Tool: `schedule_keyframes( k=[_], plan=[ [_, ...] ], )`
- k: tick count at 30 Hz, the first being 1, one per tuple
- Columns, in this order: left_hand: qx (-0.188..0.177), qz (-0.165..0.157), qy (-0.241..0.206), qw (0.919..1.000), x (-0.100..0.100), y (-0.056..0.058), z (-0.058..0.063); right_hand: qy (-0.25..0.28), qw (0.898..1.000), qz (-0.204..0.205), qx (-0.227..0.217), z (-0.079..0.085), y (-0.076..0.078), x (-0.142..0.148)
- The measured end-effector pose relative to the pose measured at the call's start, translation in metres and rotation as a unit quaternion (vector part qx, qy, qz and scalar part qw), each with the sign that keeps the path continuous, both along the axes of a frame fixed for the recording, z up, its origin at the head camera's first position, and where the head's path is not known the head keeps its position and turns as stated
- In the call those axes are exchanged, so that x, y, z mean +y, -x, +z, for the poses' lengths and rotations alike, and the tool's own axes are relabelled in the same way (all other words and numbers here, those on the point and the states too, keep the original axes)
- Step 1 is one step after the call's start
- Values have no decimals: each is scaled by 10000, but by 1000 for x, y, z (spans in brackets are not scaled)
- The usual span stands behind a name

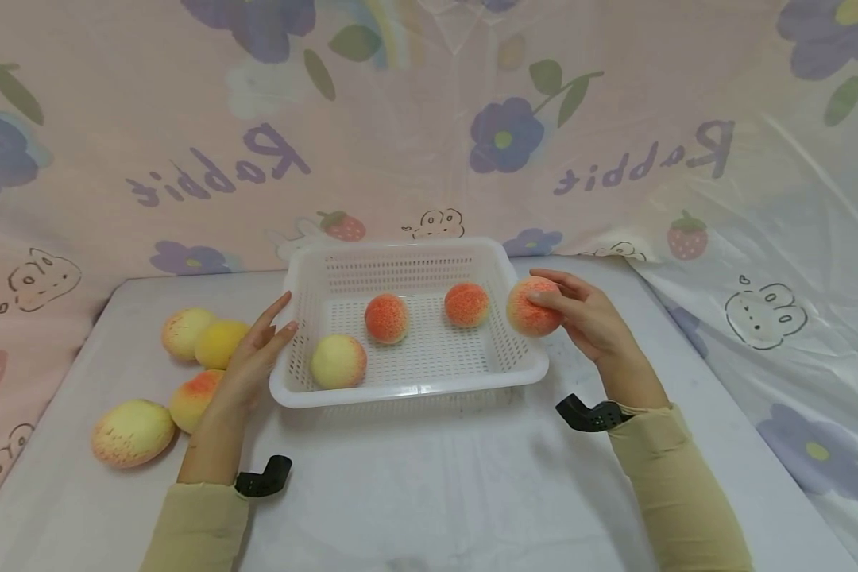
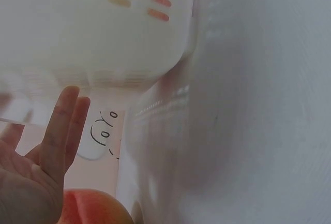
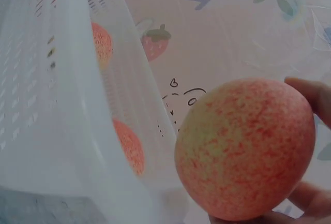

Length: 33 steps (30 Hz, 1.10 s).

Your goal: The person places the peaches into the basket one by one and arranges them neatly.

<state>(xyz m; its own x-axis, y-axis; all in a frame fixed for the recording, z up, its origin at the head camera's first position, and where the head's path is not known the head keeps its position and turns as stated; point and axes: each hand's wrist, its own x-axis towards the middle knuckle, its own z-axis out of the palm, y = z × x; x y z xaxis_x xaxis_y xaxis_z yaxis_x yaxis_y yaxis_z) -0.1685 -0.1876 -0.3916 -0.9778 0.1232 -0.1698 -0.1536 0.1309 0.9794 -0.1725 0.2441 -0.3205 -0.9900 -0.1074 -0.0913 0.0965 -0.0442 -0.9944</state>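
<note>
My right hand (image 1: 592, 322) pinches a red-speckled peach (image 1: 534, 307) at the right rim of a white plastic basket (image 1: 415, 390). In the right wrist view that peach (image 3: 245, 149) is large and close, held between thumb and fingers. Inside the basket lie two red peaches (image 1: 387, 318) and one pale yellow peach (image 1: 339, 361) near its front left corner. My left hand (image 1: 246, 361) rests by the basket's left side with fingers extended. The left wrist view shows its straight fingers (image 2: 58, 131) against the basket wall (image 2: 93, 38).
Several fruits lie on the table left of the basket: a pale peach (image 1: 188, 334), a yellow fruit (image 1: 222, 344), a red-and-yellow peach (image 1: 195, 400) partly behind my left arm, and a larger pale speckled one (image 1: 133, 434). A printed curtain (image 1: 400, 143) hangs behind the white table (image 1: 415, 492).
</note>
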Motion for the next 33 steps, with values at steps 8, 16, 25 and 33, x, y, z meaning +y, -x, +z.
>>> schedule_keyframes(
  k=[8, 16, 25, 33],
  plan=[
    [41, -20, -5, 10000, 0, -1, 0, -251, 9996, 116, -88, 0, 5, -10],
    [43, -39, -67, 10000, 1, 0, -2, -247, 9996, 113, 4, 5, 6, -16],
    [53, -43, -52, 10000, 1, 0, -3, -184, 9997, 154, -25, 0, 9, -13],
    [4, -42, -125, 9999, 0, 0, -3, -303, 9994, 153, -36, -2, 9, -11]
  ],
)
